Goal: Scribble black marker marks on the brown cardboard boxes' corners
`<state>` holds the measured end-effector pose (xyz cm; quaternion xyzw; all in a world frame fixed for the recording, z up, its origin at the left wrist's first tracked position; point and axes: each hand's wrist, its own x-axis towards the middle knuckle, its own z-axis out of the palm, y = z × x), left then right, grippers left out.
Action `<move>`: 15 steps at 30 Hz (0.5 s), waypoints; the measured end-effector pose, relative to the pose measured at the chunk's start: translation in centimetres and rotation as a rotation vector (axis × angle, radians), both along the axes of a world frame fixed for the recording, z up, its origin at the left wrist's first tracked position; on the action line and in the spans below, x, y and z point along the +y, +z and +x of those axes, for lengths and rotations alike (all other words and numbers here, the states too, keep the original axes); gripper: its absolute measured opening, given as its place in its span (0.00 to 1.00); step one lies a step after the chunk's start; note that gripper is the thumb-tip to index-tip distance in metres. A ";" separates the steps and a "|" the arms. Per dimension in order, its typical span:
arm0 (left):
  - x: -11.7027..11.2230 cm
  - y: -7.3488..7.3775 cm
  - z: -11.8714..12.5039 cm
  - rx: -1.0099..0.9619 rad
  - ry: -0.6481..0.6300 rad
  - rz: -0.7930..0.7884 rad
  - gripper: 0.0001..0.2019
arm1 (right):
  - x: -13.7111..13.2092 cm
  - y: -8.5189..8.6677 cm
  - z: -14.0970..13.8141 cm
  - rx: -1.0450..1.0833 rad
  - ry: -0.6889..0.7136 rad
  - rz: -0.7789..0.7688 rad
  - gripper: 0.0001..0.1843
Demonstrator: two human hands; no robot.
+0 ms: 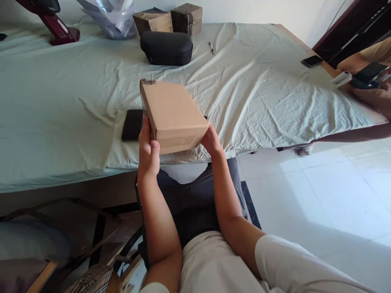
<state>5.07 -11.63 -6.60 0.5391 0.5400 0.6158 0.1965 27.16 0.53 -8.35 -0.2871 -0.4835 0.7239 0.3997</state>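
A brown cardboard box (175,108) is held tilted above the near edge of the cloth-covered table (76,134). My left hand (148,150) grips its left side, with the thumb by the near corner. At the right near corner, my right hand (212,140) is closed on the box, its fingers mostly hidden beneath or behind it. Dark scribble-like print marks the far left corner of the box. Just left of the box lies a black smartphone (132,125), partly covered by my left hand and the box.
Behind the box are a black hard case (166,48), two printed cardboard boxes (187,19), a pen (211,47), a clear plastic bag (117,24) and a dark red stand (64,34). At right, another person's hands hold a dark object (369,75) near a phone (311,61).
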 end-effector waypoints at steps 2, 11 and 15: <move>0.0 0.4 0.2 -0.016 -0.016 0.011 0.45 | 0.3 0.1 0.0 -0.011 0.002 0.002 0.50; 0.5 1.4 -0.1 -0.149 -0.020 -0.018 0.41 | 1.5 1.3 1.7 -0.120 0.042 0.111 0.52; 0.3 1.9 -0.2 -0.107 0.030 -0.013 0.37 | 1.4 2.4 1.9 -0.110 0.065 0.151 0.49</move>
